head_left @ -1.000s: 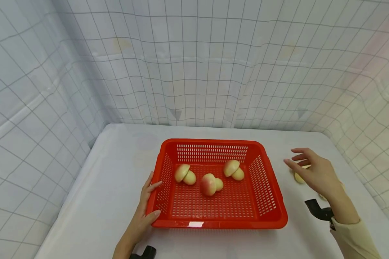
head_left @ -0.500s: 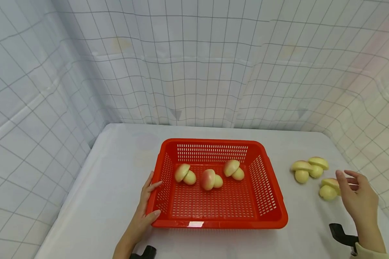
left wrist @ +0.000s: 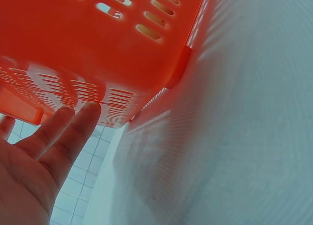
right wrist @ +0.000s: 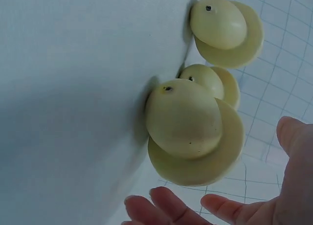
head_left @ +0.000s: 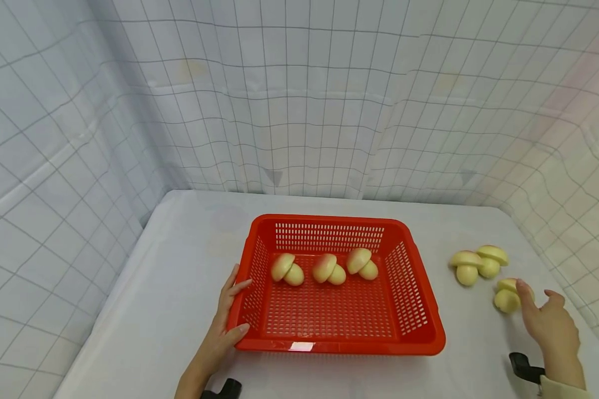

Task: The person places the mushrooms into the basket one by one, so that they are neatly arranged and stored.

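My left hand (head_left: 218, 327) holds the left side of a red plastic basket (head_left: 339, 346), its thumb over the rim near the front corner. In the left wrist view, two straight fingers (left wrist: 73, 137) lie by the basket's outer slotted wall. Inside the basket, three toy mushrooms lie in a row: left (head_left: 287, 270), middle (head_left: 329, 270) and right (head_left: 362, 263). At the table's right, my right hand (head_left: 554, 327) is spread beside the nearest mushroom (right wrist: 186, 122), partly covering it in the head view. A gap shows between fingers and mushroom in the right wrist view.
Two more mushrooms, one (head_left: 466, 268) overlapping the other (head_left: 491, 260), lie behind the nearest one, right of the basket. White cloth covers the table (head_left: 150, 310). Grid-patterned white curtains (head_left: 289, 111) hang behind it and at both sides.
My right hand has moved away from the basket to the right and nearer me, to the closest loose mushroom. The middle mushroom has rolled backward in the basket. My left hand stays put.
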`<state>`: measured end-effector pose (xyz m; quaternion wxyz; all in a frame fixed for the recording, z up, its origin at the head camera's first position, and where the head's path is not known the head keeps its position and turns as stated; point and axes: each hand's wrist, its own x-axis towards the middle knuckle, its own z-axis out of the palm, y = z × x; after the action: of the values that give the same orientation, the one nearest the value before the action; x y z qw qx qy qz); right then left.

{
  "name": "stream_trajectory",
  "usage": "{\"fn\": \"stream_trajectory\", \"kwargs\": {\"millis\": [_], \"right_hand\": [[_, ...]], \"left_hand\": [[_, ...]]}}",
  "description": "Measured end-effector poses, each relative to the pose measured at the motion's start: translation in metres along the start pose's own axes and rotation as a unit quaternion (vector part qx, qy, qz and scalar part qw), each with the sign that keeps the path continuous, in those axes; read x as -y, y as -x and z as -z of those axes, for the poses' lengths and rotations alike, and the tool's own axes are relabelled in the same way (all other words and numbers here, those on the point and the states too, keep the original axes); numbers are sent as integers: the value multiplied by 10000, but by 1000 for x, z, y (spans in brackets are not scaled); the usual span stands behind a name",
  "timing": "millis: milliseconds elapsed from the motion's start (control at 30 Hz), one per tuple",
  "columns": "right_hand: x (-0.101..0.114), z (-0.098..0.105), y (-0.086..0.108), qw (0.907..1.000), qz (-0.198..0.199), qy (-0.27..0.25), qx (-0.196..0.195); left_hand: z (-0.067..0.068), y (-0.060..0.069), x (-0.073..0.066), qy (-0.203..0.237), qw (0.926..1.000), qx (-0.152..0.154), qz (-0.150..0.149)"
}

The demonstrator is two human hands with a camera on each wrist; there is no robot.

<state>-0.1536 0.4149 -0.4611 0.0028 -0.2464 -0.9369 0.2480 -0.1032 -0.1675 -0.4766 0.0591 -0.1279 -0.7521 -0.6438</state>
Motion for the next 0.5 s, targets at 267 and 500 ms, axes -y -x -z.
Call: {"fn": "stream_trajectory", "kwargs": {"millis": [267,500], "right_hand": [[0,-8,-7,9986,-276,-66,447],[0,-11,-13,9973,-400,-272,556]], "left_hand": [[-1,0,-1,93,10000,3,21],[0,0,0,65,10000,67,13]]}}
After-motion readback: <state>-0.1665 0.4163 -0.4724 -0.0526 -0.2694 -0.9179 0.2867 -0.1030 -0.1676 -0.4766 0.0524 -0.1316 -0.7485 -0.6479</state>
